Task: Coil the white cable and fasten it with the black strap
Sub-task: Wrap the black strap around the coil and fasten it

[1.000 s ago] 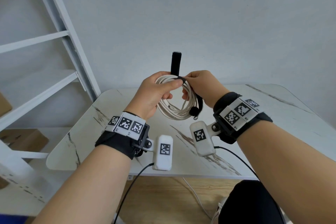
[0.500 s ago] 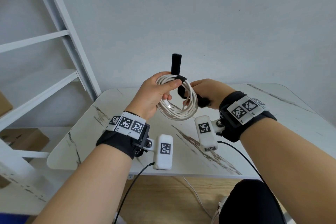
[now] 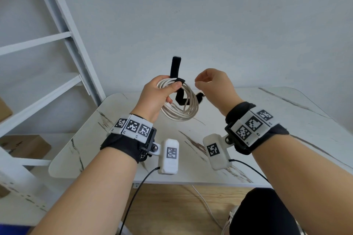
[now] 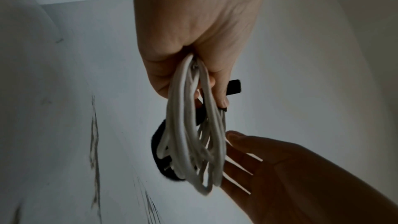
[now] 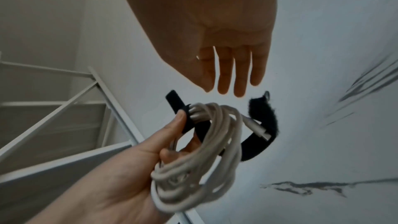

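Left hand (image 3: 154, 97) fingers grip white cable (image 3: 181, 108) coil, black strap (image 3: 176, 66); right hand (image 3: 214, 86) fingers loose, empty.

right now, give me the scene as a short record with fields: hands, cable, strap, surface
left hand: grips the cable coil, thumb pinning the strap on top
right hand: empty, beside the coil, touching nothing
white cable: coiled, held above the table
black strap: unfastened, one end sticking up, the other hanging through the coil
table: white marble-pattern top
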Available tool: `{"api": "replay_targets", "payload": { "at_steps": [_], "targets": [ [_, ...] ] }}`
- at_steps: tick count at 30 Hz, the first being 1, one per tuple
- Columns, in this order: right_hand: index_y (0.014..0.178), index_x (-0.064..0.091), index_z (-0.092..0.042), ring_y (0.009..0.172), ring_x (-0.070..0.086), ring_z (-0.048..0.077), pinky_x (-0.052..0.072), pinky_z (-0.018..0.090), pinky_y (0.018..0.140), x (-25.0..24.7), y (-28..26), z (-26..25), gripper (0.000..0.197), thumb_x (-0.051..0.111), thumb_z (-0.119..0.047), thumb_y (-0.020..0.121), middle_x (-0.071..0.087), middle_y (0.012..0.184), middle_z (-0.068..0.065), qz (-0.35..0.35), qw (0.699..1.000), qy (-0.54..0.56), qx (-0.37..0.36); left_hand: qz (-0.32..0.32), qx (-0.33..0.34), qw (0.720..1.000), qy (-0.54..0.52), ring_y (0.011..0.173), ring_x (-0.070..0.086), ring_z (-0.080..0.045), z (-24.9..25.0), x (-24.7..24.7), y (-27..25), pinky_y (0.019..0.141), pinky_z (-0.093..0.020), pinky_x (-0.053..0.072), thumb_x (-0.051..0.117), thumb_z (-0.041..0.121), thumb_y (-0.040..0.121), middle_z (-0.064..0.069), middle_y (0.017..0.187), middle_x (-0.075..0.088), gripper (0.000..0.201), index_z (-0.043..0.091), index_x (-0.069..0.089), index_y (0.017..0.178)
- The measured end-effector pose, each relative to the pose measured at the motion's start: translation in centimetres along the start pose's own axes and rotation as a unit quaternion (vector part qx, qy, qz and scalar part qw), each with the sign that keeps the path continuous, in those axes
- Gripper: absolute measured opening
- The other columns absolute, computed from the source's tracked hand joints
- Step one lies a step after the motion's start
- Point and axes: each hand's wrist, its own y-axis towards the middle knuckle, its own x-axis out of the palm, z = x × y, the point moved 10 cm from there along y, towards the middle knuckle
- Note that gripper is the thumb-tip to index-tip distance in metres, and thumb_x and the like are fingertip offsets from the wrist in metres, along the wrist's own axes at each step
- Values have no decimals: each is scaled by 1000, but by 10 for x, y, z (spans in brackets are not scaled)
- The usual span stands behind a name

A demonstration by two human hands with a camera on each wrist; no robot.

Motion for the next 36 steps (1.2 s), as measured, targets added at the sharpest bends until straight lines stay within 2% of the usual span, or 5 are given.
{"api": "replay_targets", "payload": {
  "at_steps": [6, 14, 21, 27, 36],
  "targets": [
    [81, 73, -19, 69, 57, 6, 41, 17, 60, 19, -14, -14, 4, 69, -20, 82, 63, 77, -6, -30, 995, -60, -70, 32, 16, 999, 16, 46, 52, -3, 0, -6, 5, 58, -23, 47, 75, 22, 84, -7, 86, 74, 21, 18, 66, 102],
    [89, 70, -13, 81, 60, 22, 49, 33, 71, 26, -13, -21, 9, 62, -16, 87, 62, 88, 3, 8, 979, -152, -134, 50, 12, 999, 17, 47, 49, -8, 2, -7, 8, 45, -13, 40, 76, 26, 82, -1, 83, 69, 25, 17, 66, 104],
    [131, 48, -13, 94, 60, 15, 48, 26, 79, 38, -5, 25, 45, 62, -19, 89, 59, 114, 1, -109, 989, 66, 70, 39, 1, 999, 17, 53, 47, -11, 4, -4, 7, 62, -21, 46, 77, 30, 81, 3, 86, 69, 24, 25, 66, 102],
    [97, 61, -5, 80, 59, 23, 49, 30, 74, 56, -11, 30, 15, 58, 1, 84, 61, 88, 12, -217, 957, 162, 104, 16, -4, 1000, 18, 53, 48, -13, 3, 4, 6, 58, -22, 44, 78, 29, 80, 7, 70, 65, 24, 22, 69, 102],
    [104, 54, -3, 87, 50, 31, 41, 39, 75, 62, -11, 36, 37, 53, 6, 68, 53, 89, 18, -215, 913, 312, 150, 29, 5, 999, 23, 50, 50, -10, 9, 6, 2, 46, -14, 41, 76, 30, 82, 3, 85, 73, 14, 31, 64, 89]
  ]
}}
